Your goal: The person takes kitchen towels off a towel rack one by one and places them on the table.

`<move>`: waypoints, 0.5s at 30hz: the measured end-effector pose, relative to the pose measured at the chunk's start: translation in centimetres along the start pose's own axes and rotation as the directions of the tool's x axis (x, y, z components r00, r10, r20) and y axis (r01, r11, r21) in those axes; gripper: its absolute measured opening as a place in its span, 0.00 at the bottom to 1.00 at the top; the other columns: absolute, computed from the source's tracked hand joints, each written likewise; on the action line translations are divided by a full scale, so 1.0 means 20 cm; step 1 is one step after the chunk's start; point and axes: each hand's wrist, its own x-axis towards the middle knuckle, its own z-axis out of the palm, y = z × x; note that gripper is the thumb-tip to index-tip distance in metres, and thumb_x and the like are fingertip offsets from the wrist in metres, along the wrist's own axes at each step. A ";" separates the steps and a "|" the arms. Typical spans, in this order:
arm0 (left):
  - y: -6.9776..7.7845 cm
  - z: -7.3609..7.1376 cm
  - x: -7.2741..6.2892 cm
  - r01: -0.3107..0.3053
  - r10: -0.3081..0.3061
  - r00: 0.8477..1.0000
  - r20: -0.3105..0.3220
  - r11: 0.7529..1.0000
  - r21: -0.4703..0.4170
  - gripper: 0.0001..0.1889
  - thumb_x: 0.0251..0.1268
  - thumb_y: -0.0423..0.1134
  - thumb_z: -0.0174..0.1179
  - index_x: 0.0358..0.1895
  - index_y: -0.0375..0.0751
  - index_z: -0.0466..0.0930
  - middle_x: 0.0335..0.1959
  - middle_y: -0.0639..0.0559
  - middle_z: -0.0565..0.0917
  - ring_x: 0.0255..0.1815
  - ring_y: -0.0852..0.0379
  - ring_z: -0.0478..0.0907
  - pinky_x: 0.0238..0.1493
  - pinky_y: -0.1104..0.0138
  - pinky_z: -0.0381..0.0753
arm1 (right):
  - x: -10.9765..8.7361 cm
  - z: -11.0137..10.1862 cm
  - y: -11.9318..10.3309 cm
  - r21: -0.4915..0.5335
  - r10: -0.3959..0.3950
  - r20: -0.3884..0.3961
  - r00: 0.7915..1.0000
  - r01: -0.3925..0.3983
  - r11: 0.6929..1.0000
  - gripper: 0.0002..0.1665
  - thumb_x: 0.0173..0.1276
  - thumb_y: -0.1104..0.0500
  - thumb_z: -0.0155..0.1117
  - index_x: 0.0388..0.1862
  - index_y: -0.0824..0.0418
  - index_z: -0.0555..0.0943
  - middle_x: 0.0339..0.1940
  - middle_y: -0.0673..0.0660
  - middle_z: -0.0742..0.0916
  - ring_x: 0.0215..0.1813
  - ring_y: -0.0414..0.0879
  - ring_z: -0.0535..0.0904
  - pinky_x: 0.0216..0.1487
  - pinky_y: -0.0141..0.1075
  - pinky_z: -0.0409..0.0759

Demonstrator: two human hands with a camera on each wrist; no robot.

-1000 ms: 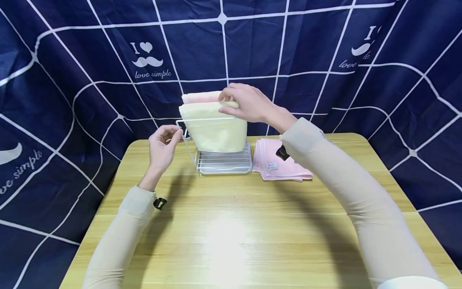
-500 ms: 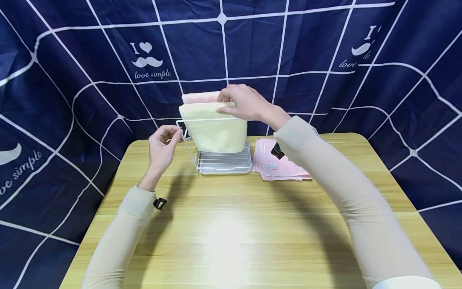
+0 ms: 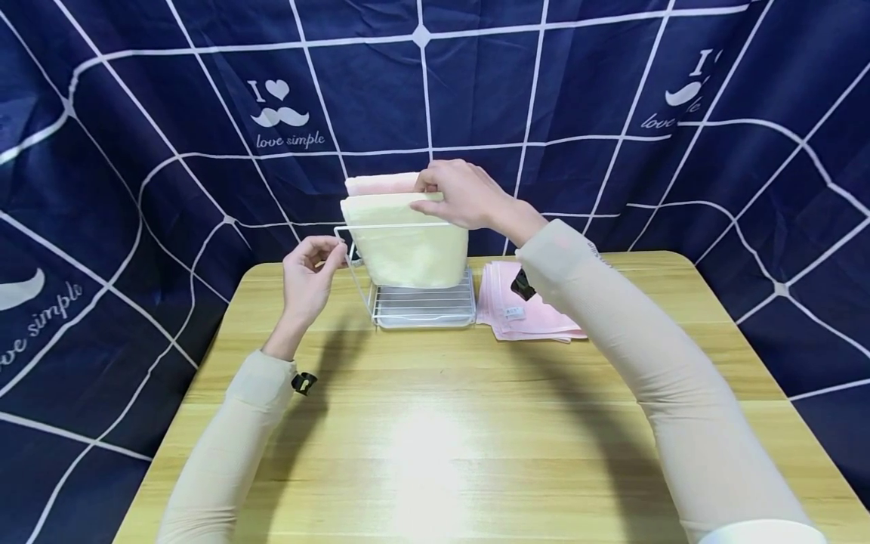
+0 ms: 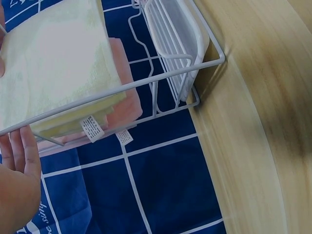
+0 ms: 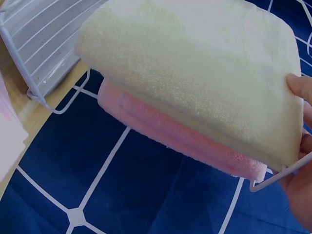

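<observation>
A white wire rack (image 3: 368, 295) with a tray base stands at the back of the table. Over it hangs a folded pale yellow towel (image 3: 408, 253), its lower edge above the tray. Behind that is a folded pink towel (image 3: 381, 183), mostly hidden in the head view; the right wrist view shows more of this pink towel (image 5: 161, 129). My right hand (image 3: 469, 195) pinches the yellow towel's top edge near its right end. At the rack's upper left corner my left hand (image 3: 309, 276) holds the wire; its fingertips are partly hidden behind the frame.
Another folded pink towel (image 3: 519, 298) with a white tag lies on the wooden table (image 3: 435, 408), just right of the rack. A dark blue curtain (image 3: 476, 91) with white lines closes off the back and both sides.
My right hand and forearm have shifted slightly left, along the yellow towel's top edge. My left hand, the rack and the towels look essentially unmoved.
</observation>
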 end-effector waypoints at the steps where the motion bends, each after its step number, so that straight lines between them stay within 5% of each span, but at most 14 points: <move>1: 0.00 0.00 0.00 -0.001 0.001 1.000 0.001 1.000 0.000 0.06 0.68 0.22 0.65 0.38 0.36 0.85 0.29 0.65 0.87 0.28 0.65 0.84 0.36 0.75 0.91 | 0.00 0.00 0.00 -0.001 0.000 -0.004 1.000 0.000 1.000 0.18 0.75 0.44 0.68 0.51 0.56 0.87 0.41 0.52 0.83 0.45 0.47 0.78 0.47 0.45 0.81; 15: -0.01 0.01 0.00 0.003 -0.003 1.000 0.002 1.000 -0.013 0.11 0.69 0.22 0.64 0.37 0.44 0.85 0.28 0.66 0.86 0.27 0.71 0.83 0.35 0.78 0.89 | -0.02 -0.01 0.00 -0.012 -0.046 -0.039 0.998 0.046 0.999 0.16 0.78 0.47 0.66 0.52 0.58 0.87 0.46 0.55 0.85 0.47 0.50 0.81 0.50 0.46 0.83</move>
